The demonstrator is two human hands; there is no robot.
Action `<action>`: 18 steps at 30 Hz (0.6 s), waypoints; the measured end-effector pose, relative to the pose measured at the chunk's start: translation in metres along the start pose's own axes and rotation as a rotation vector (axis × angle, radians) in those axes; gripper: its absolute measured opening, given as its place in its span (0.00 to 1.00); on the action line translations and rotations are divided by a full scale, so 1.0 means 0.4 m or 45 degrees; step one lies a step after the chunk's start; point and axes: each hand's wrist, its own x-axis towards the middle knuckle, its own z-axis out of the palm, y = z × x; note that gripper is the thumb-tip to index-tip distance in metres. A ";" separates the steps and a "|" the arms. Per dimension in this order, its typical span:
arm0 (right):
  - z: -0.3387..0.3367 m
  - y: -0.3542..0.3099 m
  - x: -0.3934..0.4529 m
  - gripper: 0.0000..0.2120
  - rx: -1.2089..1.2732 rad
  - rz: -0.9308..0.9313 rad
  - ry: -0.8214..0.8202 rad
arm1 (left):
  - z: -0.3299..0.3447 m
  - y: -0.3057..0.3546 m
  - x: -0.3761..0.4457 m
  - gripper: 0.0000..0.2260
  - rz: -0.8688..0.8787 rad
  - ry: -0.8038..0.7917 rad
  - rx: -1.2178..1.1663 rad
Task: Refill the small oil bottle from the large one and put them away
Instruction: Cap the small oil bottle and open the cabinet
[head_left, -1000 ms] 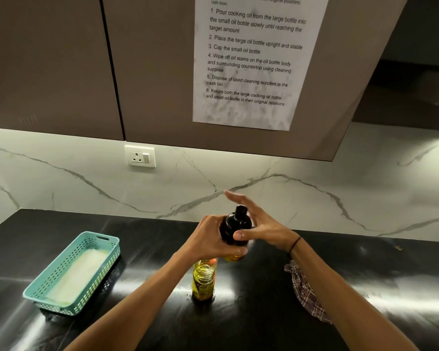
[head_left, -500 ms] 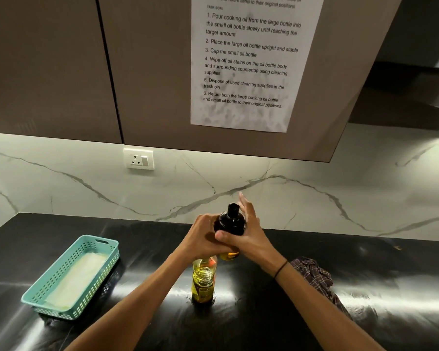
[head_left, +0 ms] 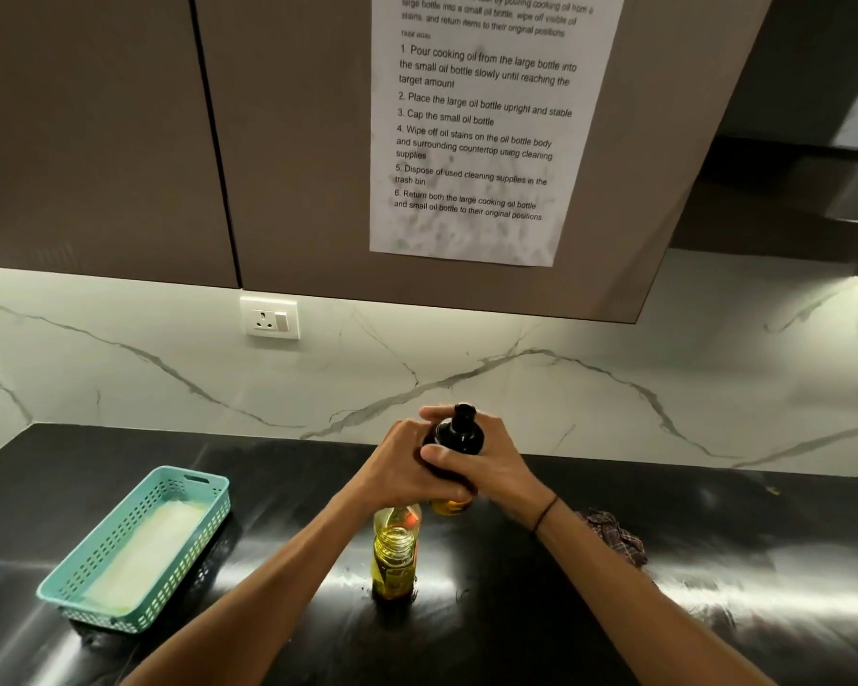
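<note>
Yellow large bottle (head_left: pixel 394 557) stands before both hands (head_left: pixel 454 462) gripping the dark small bottle (head_left: pixel 456 433).

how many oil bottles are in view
2: the small dark bottle gripped by both hands above the counter, and the large bottle standing upright just below them. None looks hidden.

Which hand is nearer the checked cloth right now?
Right. The right hand grips the small bottle from the cloth's side, its wrist passing close by the cloth. The left hand holds the bottle's far side, farther away.
</note>
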 end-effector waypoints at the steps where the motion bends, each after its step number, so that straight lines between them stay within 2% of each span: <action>1: 0.023 0.002 -0.003 0.25 -0.057 0.035 0.164 | -0.001 -0.006 0.000 0.14 -0.011 0.028 0.011; 3: 0.065 -0.003 -0.010 0.29 -0.178 0.122 0.410 | 0.003 -0.016 -0.001 0.14 -0.018 0.059 0.026; 5: 0.073 -0.006 -0.017 0.34 -0.166 0.098 0.422 | 0.002 -0.020 -0.003 0.14 -0.015 0.025 0.010; 8: 0.015 -0.007 -0.025 0.45 0.025 0.078 0.009 | -0.011 -0.019 -0.003 0.14 -0.010 -0.039 0.030; 10: -0.027 -0.005 -0.033 0.52 0.128 0.129 -0.226 | -0.016 -0.011 0.000 0.16 -0.022 -0.011 0.104; 13: -0.039 0.019 -0.056 0.51 0.335 0.163 -0.356 | -0.016 0.004 0.002 0.17 -0.091 0.046 0.063; 15: -0.018 0.041 -0.077 0.50 0.339 0.186 -0.321 | -0.019 0.011 0.005 0.19 -0.108 0.037 -0.011; 18: 0.032 0.064 -0.090 0.53 0.217 0.137 -0.053 | -0.020 0.017 0.011 0.24 -0.114 0.044 -0.034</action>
